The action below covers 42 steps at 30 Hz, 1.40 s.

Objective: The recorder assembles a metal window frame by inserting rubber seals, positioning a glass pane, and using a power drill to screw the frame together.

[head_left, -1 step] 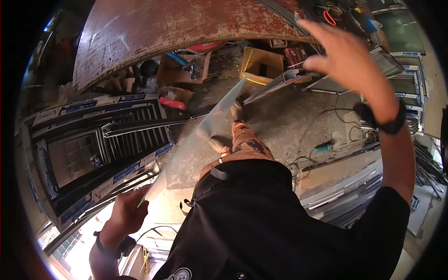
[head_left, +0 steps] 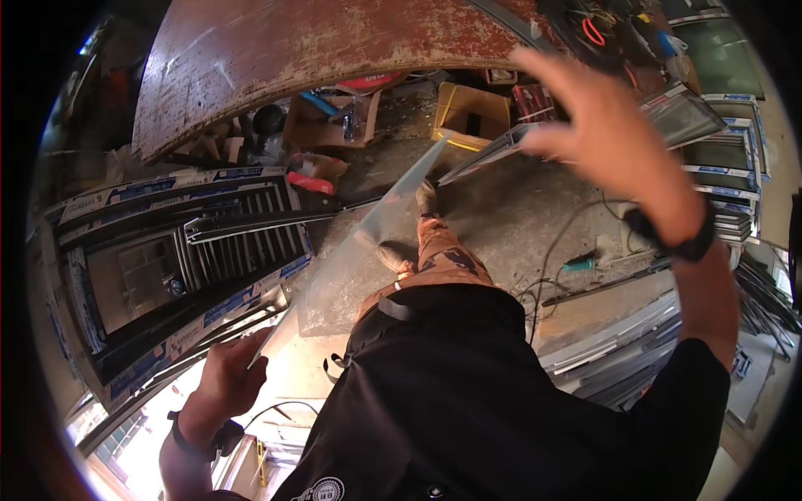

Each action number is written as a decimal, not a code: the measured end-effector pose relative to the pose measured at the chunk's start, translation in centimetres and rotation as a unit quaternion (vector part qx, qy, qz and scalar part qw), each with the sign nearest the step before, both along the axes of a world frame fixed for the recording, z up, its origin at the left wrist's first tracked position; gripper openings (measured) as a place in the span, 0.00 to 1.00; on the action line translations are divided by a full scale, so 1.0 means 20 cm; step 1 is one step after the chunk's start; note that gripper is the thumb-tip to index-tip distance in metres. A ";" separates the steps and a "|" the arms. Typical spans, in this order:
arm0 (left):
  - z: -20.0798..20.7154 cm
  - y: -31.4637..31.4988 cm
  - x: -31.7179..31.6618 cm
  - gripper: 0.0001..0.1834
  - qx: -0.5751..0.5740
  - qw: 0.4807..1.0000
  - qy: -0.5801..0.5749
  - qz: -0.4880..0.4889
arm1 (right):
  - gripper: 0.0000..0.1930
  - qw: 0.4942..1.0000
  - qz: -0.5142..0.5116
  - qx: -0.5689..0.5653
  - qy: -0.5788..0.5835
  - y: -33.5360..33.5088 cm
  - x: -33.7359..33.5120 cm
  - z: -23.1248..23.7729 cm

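Observation:
My left hand (head_left: 229,380), low on the left, is closed round the near edge of a clear glass pane (head_left: 368,230). The pane is tilted and seen nearly edge-on; its far corner points toward the cardboard box under the bench. My right hand (head_left: 608,138) is raised at the upper right, away from the glass. Its thumb and fingers are apart with nothing between them, slightly smeared by motion. A grey metal strip (head_left: 510,23) lies on the bench beyond its fingertips.
A worn reddish-brown workbench (head_left: 317,37) spans the far side, with a cardboard box (head_left: 469,117) beneath. Window frames (head_left: 200,334) lean on the left. Metal profiles (head_left: 618,334) are stacked on the right. A cable and a green tool (head_left: 578,265) lie on the floor.
My right hand has shifted a little to the left and nearer to me, still spread. The left hand and the glass pane have barely moved.

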State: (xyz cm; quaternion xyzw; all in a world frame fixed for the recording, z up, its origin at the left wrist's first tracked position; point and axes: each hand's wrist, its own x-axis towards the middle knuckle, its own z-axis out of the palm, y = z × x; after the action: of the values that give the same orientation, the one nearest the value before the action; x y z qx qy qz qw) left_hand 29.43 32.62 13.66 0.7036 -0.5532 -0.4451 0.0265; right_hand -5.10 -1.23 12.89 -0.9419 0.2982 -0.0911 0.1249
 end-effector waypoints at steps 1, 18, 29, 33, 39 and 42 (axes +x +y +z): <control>0.00 -0.02 0.00 0.26 0.003 1.000 0.000 -0.002 | 0.38 0.997 0.059 -0.002 -0.044 0.15 0.08 -0.04; 0.16 -0.24 0.04 0.23 -0.071 0.992 -0.049 -0.089 | 0.07 0.948 0.218 -0.051 -0.226 0.65 0.68 -0.25; 0.23 -0.46 0.07 0.24 -0.062 0.987 -0.081 -0.126 | 0.07 0.952 0.189 -0.122 -0.205 0.51 0.67 -0.14; 0.22 -0.54 0.08 0.25 -0.096 0.984 -0.075 -0.131 | 0.07 0.955 0.179 -0.124 -0.204 0.46 0.66 -0.15; 0.27 -0.63 0.05 0.26 -0.038 0.990 -0.085 -0.104 | 0.07 0.956 0.166 -0.123 -0.208 0.40 0.62 -0.13; 0.24 -0.65 0.08 0.26 -0.049 0.990 -0.083 -0.105 | 0.07 0.960 0.175 -0.111 -0.186 0.37 0.64 -0.14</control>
State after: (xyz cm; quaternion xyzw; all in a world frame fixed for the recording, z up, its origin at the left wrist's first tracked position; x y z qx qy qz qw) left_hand 31.09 19.58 18.40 0.6738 -0.6459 -0.3576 -0.0320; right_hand 7.74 6.09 10.16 -0.9537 0.0886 -0.2740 0.0864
